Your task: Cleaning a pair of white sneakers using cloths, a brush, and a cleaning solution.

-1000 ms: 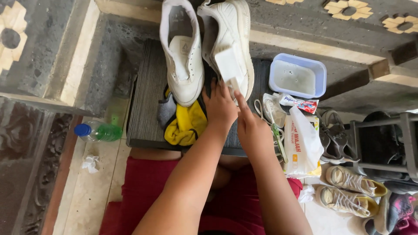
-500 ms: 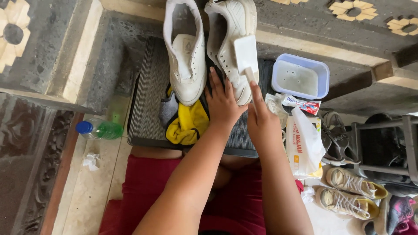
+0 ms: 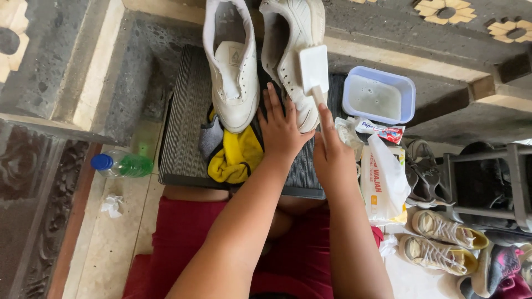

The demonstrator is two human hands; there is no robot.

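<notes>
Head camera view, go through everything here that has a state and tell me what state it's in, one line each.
Left hand: flat against the right sneaker, holding nothing.
Right hand: gripping the white brush.
White brush: head pressed on the right sneaker's side.
Right sneaker: tilted on its side, unlaced.
Left sneaker: upright, unlaced.
Plastic tub: open, holding cloudy liquid.
Green bottle: capped, lying down.
Yellow cloth: crumpled.
</notes>
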